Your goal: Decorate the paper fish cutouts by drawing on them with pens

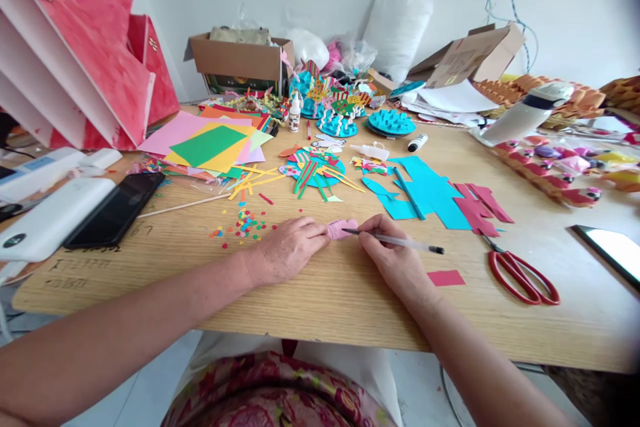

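A small pink paper cutout [340, 229] with rows of dark marks lies on the table in front of me. My left hand [287, 248] holds the cutout's left end down with its fingertips. Between the fingers and thumb of my right hand [393, 250] is a pen [413, 244] with a clear barrel and a black end cap. Its tip touches the cutout or hovers just over it; I cannot tell which. Colourful paper dots [247, 221] are scattered beyond my left hand. A small red paper rectangle [447, 278] sits near my right wrist.
Red-handled scissors [523, 275] rest at the right, by red paper scraps [481, 207] and blue paper [430, 190]. Coloured sheets [207, 145], a black phone [115, 210] and a white power bank [55, 217] occupy the left. Farther back stand a glue bottle [295, 113] and a cardboard box [240, 59].
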Tool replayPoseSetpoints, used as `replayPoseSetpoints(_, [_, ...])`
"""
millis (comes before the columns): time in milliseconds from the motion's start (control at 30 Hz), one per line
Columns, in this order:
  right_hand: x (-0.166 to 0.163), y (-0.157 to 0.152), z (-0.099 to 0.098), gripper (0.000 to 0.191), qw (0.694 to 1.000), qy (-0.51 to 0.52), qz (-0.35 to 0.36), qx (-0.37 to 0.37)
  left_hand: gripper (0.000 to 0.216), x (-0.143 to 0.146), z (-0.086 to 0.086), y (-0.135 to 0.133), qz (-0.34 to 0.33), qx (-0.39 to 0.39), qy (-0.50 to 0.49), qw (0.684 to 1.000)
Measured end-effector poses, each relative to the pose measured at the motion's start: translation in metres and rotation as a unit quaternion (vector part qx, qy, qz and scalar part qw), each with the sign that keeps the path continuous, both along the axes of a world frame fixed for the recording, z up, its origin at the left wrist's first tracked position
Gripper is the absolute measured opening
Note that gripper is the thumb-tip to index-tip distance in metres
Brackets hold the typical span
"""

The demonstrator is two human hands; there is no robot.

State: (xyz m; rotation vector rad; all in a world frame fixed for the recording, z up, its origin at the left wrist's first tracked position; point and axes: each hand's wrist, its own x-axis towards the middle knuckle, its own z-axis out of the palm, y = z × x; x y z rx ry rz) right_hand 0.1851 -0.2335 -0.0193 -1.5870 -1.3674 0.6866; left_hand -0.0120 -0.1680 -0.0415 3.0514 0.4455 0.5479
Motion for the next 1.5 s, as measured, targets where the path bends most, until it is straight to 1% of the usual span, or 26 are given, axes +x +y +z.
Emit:
replayPoseSetpoints(167, [-0.003, 0.0, -0.007, 0.003, 0.998, -0.046, 0.026, 0.018, 0.03, 0.0, 0.001, 0.0, 0.009, -0.009, 0.02, 1.0])
replayPoseSetpoints(467, [-0.001, 0.001, -0.012, 0.002, 0.997, -0.061, 0.036, 0.018, 0.03, 0.001, 0.002, 0.0, 0.01, -0.017, 0.024, 1.0])
replayPoseSetpoints(667, [-0.003, 0.001, -0.01, 0.001, 0.998, -0.058, 0.036, 0.016, 0.03, 0.001, 0.004, -0.001, 0.013, -0.02, 0.024, 0.999])
replayPoseSetpoints(967, [-0.001, 0.001, -0.013, 0.001, 0.997, -0.064, 0.033, 0.018, 0.032, 0.001, 0.0, 0.001, 0.011, -0.012, 0.022, 1.0])
replayPoseSetpoints(1267, [0.0, 0.0, -0.012, 0.003, 0.996, -0.075, 0.036, 0.013, 0.031, 0.0, 0.004, -0.001, 0.011, -0.008, 0.03, 0.999])
replayPoseSetpoints(1500, [-0.001, -0.001, -0.01, 0.003, 0.996, -0.074, 0.041, 0.014, 0.03, 0.0, 0.004, -0.001, 0.013, -0.012, 0.024, 1.0])
